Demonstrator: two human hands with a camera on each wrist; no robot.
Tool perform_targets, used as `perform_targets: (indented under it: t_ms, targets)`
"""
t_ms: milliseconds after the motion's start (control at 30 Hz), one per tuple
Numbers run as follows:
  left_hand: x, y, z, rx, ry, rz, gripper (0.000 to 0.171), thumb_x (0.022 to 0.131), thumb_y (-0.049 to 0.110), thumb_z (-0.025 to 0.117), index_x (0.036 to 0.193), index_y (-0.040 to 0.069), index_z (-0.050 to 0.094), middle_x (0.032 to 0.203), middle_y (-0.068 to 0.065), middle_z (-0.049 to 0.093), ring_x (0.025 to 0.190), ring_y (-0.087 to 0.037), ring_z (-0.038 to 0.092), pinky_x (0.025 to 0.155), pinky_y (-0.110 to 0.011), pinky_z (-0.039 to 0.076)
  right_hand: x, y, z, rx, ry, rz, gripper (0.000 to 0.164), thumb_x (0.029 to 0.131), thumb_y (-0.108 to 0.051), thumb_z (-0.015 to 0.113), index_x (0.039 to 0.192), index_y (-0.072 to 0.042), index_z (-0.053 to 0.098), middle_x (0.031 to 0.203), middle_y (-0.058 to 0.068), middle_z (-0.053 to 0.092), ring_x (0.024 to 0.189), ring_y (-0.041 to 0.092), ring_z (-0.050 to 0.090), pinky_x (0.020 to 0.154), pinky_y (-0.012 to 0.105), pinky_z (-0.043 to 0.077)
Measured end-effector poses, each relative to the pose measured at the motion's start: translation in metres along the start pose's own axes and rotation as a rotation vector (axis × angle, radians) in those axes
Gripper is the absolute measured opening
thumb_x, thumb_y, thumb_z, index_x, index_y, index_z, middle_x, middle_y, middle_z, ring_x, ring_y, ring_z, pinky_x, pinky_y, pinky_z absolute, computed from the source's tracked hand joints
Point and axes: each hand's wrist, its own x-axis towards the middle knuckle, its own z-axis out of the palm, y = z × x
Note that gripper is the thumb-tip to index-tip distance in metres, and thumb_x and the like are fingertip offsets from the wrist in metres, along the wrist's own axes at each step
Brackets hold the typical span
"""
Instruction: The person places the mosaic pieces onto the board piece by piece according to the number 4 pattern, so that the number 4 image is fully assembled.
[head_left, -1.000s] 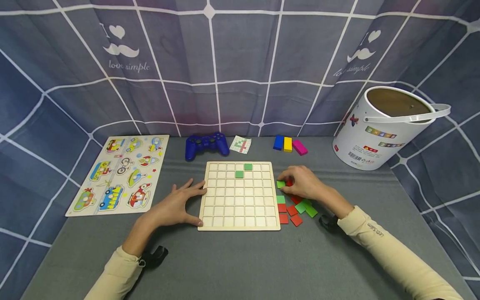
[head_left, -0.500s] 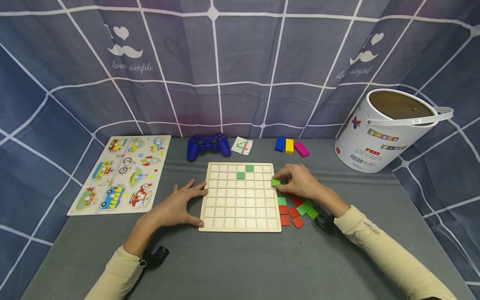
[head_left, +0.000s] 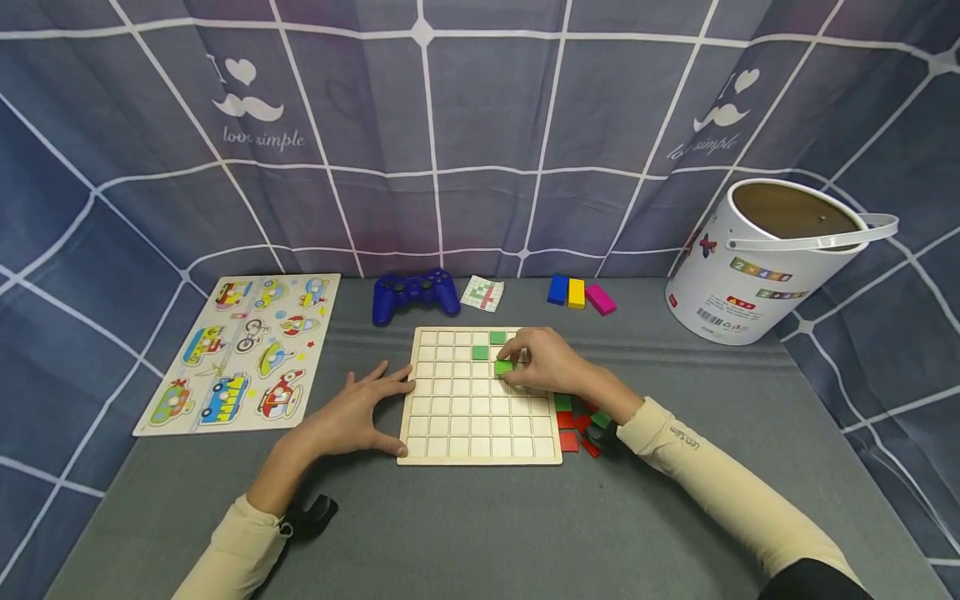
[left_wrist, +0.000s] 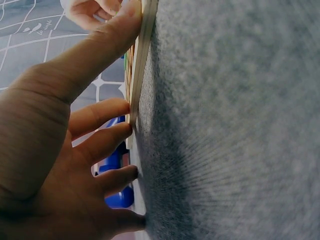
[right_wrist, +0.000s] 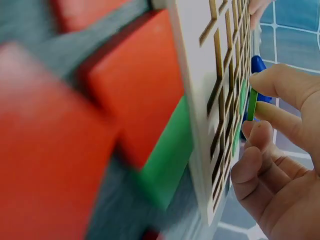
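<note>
**Above the grid board [head_left: 450, 408], a green tile [head_left: 503, 367] in the right hand [head_left: 543, 362]**

Just off the board's centre, towards one o'clock, the right hand pinches the tile between its fingertips, with scarcely a gap between them; whether the tile touches the board cannot be told. Two inset green squares [head_left: 480, 352] sit beyond it, in the board's twelve o'clock part. At nine o'clock the left hand [head_left: 348, 417] has its fingers spread, thumb and fingertips touching the board's edge, gripping nothing.

Taking the board as the dial, red tiles [head_left: 569, 442] and loose green tiles [head_left: 562, 403] lie beside it between three and four o'clock, partly under the right forearm. Farther out on the grey desk [head_left: 450, 533]: a blue game controller [head_left: 415, 294] at eleven, a pattern card [head_left: 482, 293] at twelve, blue [head_left: 558, 289], yellow [head_left: 576, 294] and magenta blocks [head_left: 600, 299] between one and two, a white bucket [head_left: 720, 292] between two and three, and a picture puzzle [head_left: 300, 375] between nine and ten.
</note>
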Motion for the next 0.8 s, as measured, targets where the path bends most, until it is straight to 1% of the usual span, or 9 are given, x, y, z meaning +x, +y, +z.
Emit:
perform_targets:
  t_ms: [267,367,467,567,667,800]
  targets:
    - [-0.001,0.000,0.001,-0.002,0.000,0.000,0.097,0.064,0.045,0.093,0.146,0.011,0.053,0.162,-0.006,0.030,0.149,-0.042,0.014,0.102,-0.081,0.003,0.024,-0.013,0.015,0.010,-0.041,-0.017,0.019,0.081,-0.017,0.082,0.099,-0.012,0.079,0.088,-0.002,0.067,0.072,0.011,0.059,0.065,0.028,0.051]
    - [-0.001,0.000,0.001,-0.006,0.000,-0.002,0.097,0.065,0.045,0.092,0.146,0.011,0.053,0.162,-0.006,0.030,0.149,-0.042,0.014,0.102,-0.081,0.003,0.031,-0.016,0.020,0.001,-0.063,-0.029,0.016,0.082,-0.017,0.081,0.097,-0.015,0.078,0.088,-0.004,0.067,0.074,0.010,0.059,0.067,0.028,0.050]
    - [-0.001,0.000,0.000,-0.007,0.004,0.004,0.096,0.065,0.046,0.092,0.146,0.010,0.054,0.162,-0.007,0.030,0.149,-0.043,0.014,0.102,-0.081,0.003,0.036,-0.019,0.023,-0.004,-0.066,-0.053,0.011,0.081,-0.016,0.081,0.092,-0.015,0.078,0.086,-0.004,0.067,0.075,0.011,0.060,0.066,0.028,0.050]
    - [-0.001,0.000,0.000,0.003,0.013,0.016,0.096,0.065,0.046,0.092,0.145,0.010,0.054,0.162,-0.006,0.031,0.148,-0.043,0.015,0.102,-0.082,0.004,0.040,-0.022,0.024,-0.026,-0.066,-0.058,0.012,0.080,-0.016,0.082,0.091,-0.016,0.079,0.083,-0.004,0.067,0.074,0.010,0.059,0.064,0.028,0.049]
    - [0.000,-0.001,0.000,0.013,0.014,0.020,0.096,0.064,0.047,0.092,0.145,0.011,0.055,0.162,-0.005,0.031,0.148,-0.043,0.016,0.102,-0.082,0.004,0.043,-0.025,0.024,-0.046,-0.086,-0.041,0.014,0.080,-0.017,0.083,0.094,-0.017,0.079,0.082,-0.005,0.067,0.073,0.008,0.059,0.064,0.027,0.049]
    - [-0.001,0.000,0.000,0.003,0.007,0.014,0.096,0.064,0.046,0.092,0.145,0.010,0.054,0.162,-0.006,0.030,0.148,-0.043,0.015,0.102,-0.082,0.003,0.047,-0.028,0.023,-0.053,-0.121,-0.008,0.016,0.081,-0.020,0.085,0.096,-0.016,0.080,0.082,-0.008,0.069,0.075,0.007,0.060,0.067,0.026,0.050]
